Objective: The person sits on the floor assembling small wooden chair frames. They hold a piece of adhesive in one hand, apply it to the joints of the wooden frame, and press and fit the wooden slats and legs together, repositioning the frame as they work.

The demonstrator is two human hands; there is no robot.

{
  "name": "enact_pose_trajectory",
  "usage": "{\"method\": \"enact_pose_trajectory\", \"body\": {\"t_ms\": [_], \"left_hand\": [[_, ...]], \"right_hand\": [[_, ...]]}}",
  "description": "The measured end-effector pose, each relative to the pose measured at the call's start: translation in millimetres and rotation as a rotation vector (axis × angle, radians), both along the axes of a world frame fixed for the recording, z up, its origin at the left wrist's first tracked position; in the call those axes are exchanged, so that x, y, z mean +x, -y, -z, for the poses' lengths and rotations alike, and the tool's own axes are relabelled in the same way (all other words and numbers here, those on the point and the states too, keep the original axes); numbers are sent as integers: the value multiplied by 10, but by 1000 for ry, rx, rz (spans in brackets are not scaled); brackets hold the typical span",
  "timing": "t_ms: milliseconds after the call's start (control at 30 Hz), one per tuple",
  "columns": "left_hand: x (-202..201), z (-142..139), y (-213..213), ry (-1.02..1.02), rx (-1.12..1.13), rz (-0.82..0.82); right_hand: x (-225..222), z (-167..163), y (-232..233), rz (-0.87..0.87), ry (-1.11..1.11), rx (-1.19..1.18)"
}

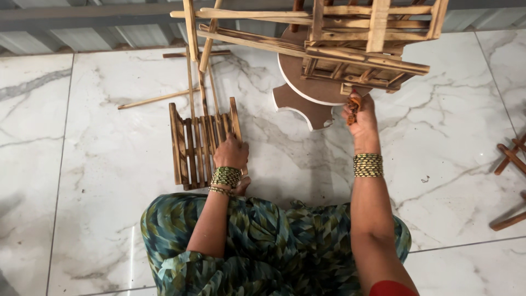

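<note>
In the head view, a white marble floor (98, 164) with grey veins is seen from above, and a lap covered in green and blue patterned cloth (257, 241) fills the lower middle. The left hand (230, 153) is laid on the near right corner of a small slatted wooden rack (200, 145) that lies flat on the floor; its fingers are curled over the rack's edge, gripping it. Green bangles (226, 176) are worn on that wrist. The right hand (360, 118) is raised further out, clenched around a small orange-brown tool (353, 108), whose kind cannot be told. That hand is held just below a larger wooden slat frame (372, 52), which rests tilted on a round brown board with a white edge (298, 77). Loose thin sticks (156, 100) are scattered on the floor beyond the rack. More wooden pieces (509, 159) are seen at the right edge.
</note>
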State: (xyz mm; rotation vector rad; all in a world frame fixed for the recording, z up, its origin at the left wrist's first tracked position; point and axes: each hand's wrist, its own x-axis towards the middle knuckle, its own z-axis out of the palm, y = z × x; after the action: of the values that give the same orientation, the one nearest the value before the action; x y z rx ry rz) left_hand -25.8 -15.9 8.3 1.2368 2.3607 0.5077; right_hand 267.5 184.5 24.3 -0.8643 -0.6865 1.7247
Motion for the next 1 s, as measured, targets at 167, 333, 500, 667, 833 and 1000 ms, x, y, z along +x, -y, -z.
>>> {"method": "enact_pose_trajectory", "body": {"t_ms": [167,333,500,667,833,1000], "left_hand": [[-354,-231,10,-118,-254,80],[-1259,-520,202,-246,-347,-226],[-1992,-476,159,84,-334,-158],[-1854,-123,162,758,-104,-186],[-1891,17,472,997,74,-338],[-1991,36,1100,1111,418,-516]], "right_hand": [[146,-8,-65,-116,49,38],[48,82,82,11,-95,-45],[-869,330,924,108,8,16],[-1928,344,1517,-532,553,120],[-2648,203,1497,-615,1074,669],[-3186,156,1657,-770,1157,791]]}}
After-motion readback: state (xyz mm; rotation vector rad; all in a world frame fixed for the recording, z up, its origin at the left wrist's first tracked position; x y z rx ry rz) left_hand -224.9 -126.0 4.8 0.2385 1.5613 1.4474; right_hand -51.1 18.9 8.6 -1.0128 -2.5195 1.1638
